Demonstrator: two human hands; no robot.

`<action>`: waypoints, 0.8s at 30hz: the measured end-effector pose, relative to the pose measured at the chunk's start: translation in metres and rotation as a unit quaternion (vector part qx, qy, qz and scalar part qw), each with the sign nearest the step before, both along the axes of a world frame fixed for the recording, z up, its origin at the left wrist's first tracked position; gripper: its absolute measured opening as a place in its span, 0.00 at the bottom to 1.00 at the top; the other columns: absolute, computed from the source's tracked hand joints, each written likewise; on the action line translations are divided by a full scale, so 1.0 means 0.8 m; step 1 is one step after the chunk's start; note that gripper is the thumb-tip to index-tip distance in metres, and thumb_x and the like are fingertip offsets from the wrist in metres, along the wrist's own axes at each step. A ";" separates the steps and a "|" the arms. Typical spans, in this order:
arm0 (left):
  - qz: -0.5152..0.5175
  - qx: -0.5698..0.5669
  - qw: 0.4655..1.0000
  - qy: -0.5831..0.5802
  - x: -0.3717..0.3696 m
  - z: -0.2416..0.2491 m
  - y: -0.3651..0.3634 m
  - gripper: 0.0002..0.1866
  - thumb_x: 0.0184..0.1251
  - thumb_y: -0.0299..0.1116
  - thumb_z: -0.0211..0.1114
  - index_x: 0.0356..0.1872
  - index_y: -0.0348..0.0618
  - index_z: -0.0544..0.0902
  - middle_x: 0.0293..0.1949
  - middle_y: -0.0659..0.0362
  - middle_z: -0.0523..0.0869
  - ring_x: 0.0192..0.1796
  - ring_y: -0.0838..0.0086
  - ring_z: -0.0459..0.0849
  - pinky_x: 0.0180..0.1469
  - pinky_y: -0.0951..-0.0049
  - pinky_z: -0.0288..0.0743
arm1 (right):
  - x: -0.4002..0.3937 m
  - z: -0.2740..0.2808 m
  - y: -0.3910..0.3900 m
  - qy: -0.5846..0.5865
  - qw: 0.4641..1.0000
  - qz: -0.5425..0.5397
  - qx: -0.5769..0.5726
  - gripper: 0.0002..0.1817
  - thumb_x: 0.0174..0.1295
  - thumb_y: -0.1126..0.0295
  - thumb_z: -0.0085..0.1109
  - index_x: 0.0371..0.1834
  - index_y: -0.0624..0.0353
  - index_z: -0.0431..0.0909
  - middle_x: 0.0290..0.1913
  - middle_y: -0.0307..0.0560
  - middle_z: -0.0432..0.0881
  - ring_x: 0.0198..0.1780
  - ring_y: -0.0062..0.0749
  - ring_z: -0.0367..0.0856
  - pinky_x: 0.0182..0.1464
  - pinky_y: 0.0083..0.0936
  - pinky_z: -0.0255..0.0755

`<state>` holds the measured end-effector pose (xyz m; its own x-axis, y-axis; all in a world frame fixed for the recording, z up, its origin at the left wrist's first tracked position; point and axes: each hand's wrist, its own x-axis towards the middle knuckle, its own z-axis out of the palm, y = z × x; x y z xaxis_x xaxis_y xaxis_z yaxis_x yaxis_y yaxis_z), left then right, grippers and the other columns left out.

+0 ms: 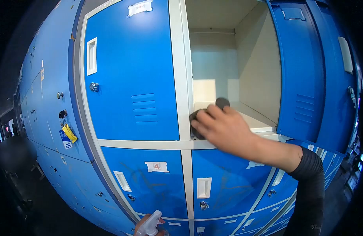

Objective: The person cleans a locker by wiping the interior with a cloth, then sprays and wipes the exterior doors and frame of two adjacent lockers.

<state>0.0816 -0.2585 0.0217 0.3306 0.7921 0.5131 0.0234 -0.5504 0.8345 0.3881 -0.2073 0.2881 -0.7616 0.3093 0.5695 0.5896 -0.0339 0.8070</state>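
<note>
My right hand (220, 124) is closed over a dark grey cloth (222, 103). The cloth presses against the lower left corner of the opening of an open locker compartment (258, 67), whose inside is cream. Part of the cloth is hidden under my fingers. At the bottom edge of the view, my left hand (141, 227) is wrapped round a spray bottle with a translucent white trigger head (150, 224). The bottle's body is out of view. Beside the compartment, its blue door (303, 70) is swung wide to the right.
A closed blue locker door (130, 74) with a white handle is to the left. Below are more closed doors, one with a label reading 4 (157, 166). Keys with a yellow tag (69, 133) hang from the lighter blue lockers at far left.
</note>
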 end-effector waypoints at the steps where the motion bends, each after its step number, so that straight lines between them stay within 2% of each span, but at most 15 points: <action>1: 0.005 0.004 1.000 0.004 0.001 0.000 -0.001 0.36 0.50 0.13 0.63 0.66 0.39 0.71 0.46 0.63 0.80 0.35 0.82 0.78 0.36 0.81 0.74 | 0.004 0.012 0.005 0.017 0.999 0.039 0.010 0.17 0.51 0.67 0.58 0.47 0.50 0.80 0.38 0.36 0.73 0.41 0.27 0.73 0.31 0.23 0.70; 2: 0.011 0.009 1.000 0.008 0.002 -0.001 -0.002 0.36 0.51 0.13 0.63 0.66 0.39 0.71 0.46 0.63 0.80 0.35 0.82 0.78 0.36 0.81 0.74 | 0.005 0.027 0.011 0.024 0.998 0.037 0.050 0.20 0.51 0.68 0.59 0.51 0.46 0.78 0.38 0.34 0.74 0.42 0.27 0.74 0.32 0.23 0.72; 4: 0.012 0.007 1.000 -0.003 0.003 -0.007 0.000 0.36 0.51 0.13 0.62 0.66 0.39 0.71 0.46 0.63 0.80 0.35 0.83 0.78 0.36 0.81 0.74 | 0.007 0.075 0.033 0.056 0.988 0.060 0.130 0.23 0.50 0.71 0.60 0.52 0.42 0.77 0.37 0.34 0.75 0.40 0.30 0.76 0.33 0.25 0.75; 6: 0.021 0.017 1.000 0.005 0.004 -0.008 0.000 0.35 0.51 0.13 0.62 0.67 0.39 0.71 0.46 0.64 0.80 0.34 0.83 0.77 0.36 0.81 0.73 | 0.001 0.139 0.043 0.109 0.979 0.022 0.170 0.25 0.52 0.73 0.58 0.55 0.40 0.76 0.41 0.37 0.76 0.42 0.34 0.78 0.33 0.31 0.79; 7: 0.029 0.030 0.999 0.017 0.005 -0.005 -0.001 0.35 0.51 0.13 0.62 0.67 0.39 0.71 0.46 0.64 0.79 0.34 0.83 0.77 0.36 0.81 0.73 | 0.001 0.172 0.055 0.111 0.969 0.047 0.216 0.19 0.54 0.71 0.57 0.50 0.45 0.77 0.40 0.39 0.77 0.44 0.35 0.80 0.32 0.32 0.79; 8: 0.038 0.044 0.998 0.029 0.005 -0.003 -0.002 0.35 0.52 0.13 0.61 0.66 0.39 0.71 0.46 0.64 0.79 0.34 0.83 0.77 0.35 0.81 0.73 | 0.002 0.202 0.063 0.130 0.961 0.063 0.237 0.20 0.54 0.72 0.57 0.52 0.43 0.77 0.41 0.39 0.78 0.45 0.36 0.80 0.33 0.33 0.79; 9: 0.029 0.029 0.999 0.018 0.004 -0.003 -0.002 0.35 0.52 0.13 0.61 0.67 0.39 0.71 0.46 0.64 0.79 0.34 0.84 0.77 0.35 0.82 0.72 | 0.001 0.227 0.071 0.119 0.951 0.069 0.278 0.16 0.55 0.72 0.57 0.48 0.50 0.78 0.42 0.41 0.79 0.46 0.37 0.81 0.35 0.33 0.80; 10: 0.020 0.014 1.000 0.006 0.004 -0.005 -0.002 0.35 0.52 0.13 0.61 0.67 0.39 0.71 0.46 0.64 0.79 0.34 0.84 0.76 0.35 0.82 0.72 | -0.011 0.253 0.059 0.191 0.965 0.011 0.180 0.26 0.59 0.65 0.57 0.63 0.49 0.73 0.53 0.49 0.79 0.50 0.44 0.81 0.48 0.40 0.78; 12: 0.012 -0.009 1.000 -0.009 0.004 -0.005 -0.004 0.35 0.52 0.14 0.61 0.67 0.39 0.71 0.45 0.65 0.79 0.34 0.84 0.76 0.35 0.82 0.72 | -0.020 0.282 0.053 0.183 0.958 -0.001 0.221 0.24 0.62 0.64 0.54 0.63 0.48 0.73 0.54 0.50 0.78 0.54 0.43 0.79 0.50 0.39 0.77; 14: 0.012 -0.025 1.000 -0.010 0.006 -0.003 -0.006 0.35 0.53 0.14 0.61 0.67 0.39 0.71 0.45 0.65 0.79 0.34 0.84 0.76 0.36 0.81 0.71 | -0.017 0.335 0.074 0.215 0.952 -0.010 0.219 0.23 0.63 0.64 0.54 0.63 0.48 0.73 0.53 0.51 0.78 0.53 0.45 0.80 0.51 0.40 0.77; 18: 0.031 -0.011 0.999 -0.002 0.005 -0.014 -0.007 0.34 0.53 0.14 0.60 0.67 0.39 0.71 0.45 0.65 0.79 0.35 0.84 0.76 0.36 0.82 0.71 | -0.021 0.352 0.071 0.189 0.958 -0.049 0.208 0.20 0.63 0.64 0.54 0.60 0.49 0.76 0.52 0.51 0.79 0.52 0.46 0.81 0.49 0.41 0.77; 22: 0.024 -0.004 1.000 0.010 0.008 -0.005 -0.009 0.34 0.53 0.15 0.59 0.67 0.39 0.71 0.45 0.65 0.79 0.36 0.84 0.76 0.37 0.82 0.71 | -0.036 0.289 0.045 0.174 0.966 -0.109 0.154 0.19 0.62 0.64 0.54 0.57 0.50 0.77 0.51 0.51 0.79 0.52 0.46 0.81 0.47 0.41 0.78; 23: 0.023 0.004 1.000 0.014 0.008 -0.005 -0.009 0.34 0.53 0.15 0.59 0.67 0.38 0.71 0.46 0.65 0.79 0.36 0.84 0.76 0.37 0.82 0.71 | -0.001 0.275 0.090 0.101 0.963 -0.075 0.240 0.20 0.58 0.72 0.55 0.55 0.54 0.75 0.47 0.43 0.78 0.48 0.37 0.81 0.36 0.34 0.81; 24: 0.019 -0.020 1.000 0.008 0.009 -0.003 -0.011 0.34 0.53 0.15 0.59 0.67 0.38 0.71 0.46 0.65 0.79 0.36 0.84 0.76 0.37 0.82 0.71 | -0.032 0.223 0.045 0.173 0.968 -0.121 0.132 0.15 0.59 0.72 0.54 0.50 0.60 0.75 0.44 0.43 0.77 0.44 0.34 0.81 0.34 0.32 0.80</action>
<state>0.0887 -0.2669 0.0196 0.3071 0.8246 0.4751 0.0577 -0.5144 0.8556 0.3622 -0.1709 0.4663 -0.4338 0.2639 0.8615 0.7727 -0.3829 0.5063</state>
